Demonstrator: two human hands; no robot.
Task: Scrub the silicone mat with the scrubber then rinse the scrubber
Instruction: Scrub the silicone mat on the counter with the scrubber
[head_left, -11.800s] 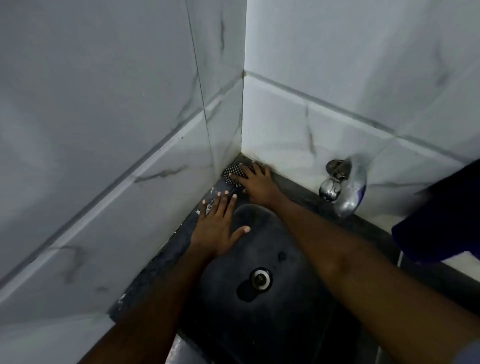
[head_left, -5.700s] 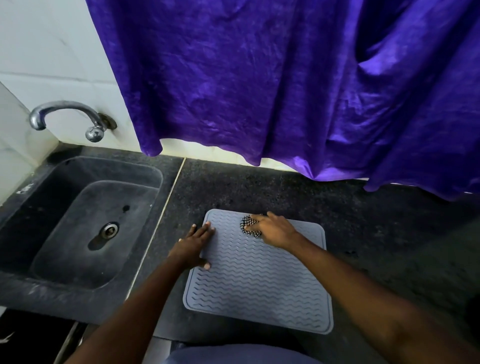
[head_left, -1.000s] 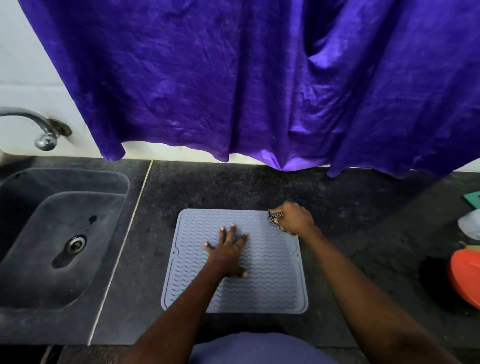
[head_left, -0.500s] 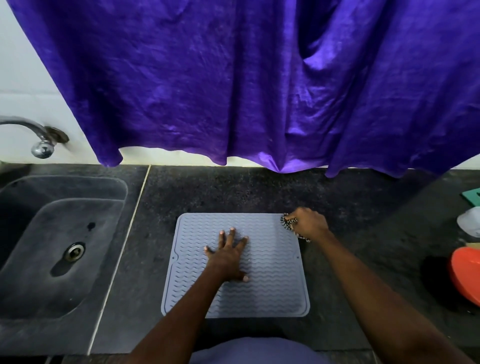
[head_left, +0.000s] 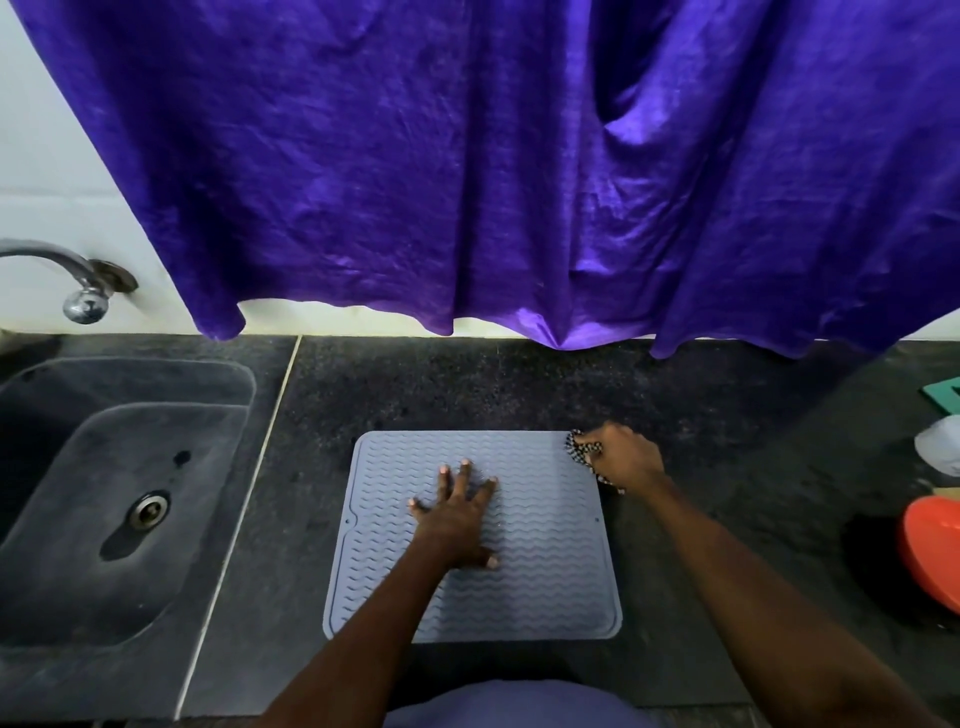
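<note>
A grey-blue silicone mat with a wavy ridged surface lies flat on the dark stone counter. My left hand presses down on the middle of the mat, fingers spread and straight. My right hand grips a black-and-white checkered scrubber at the mat's far right corner. Most of the scrubber is hidden under my fingers.
A dark sink with a metal drain lies to the left, a chrome tap on the wall above it. A purple curtain hangs over the counter's back edge. A red-orange bowl and a white object sit at the right edge.
My right hand has slid the scrubber from the mat's far edge out to its far right corner. My left hand stays pressed on the mat's middle.
</note>
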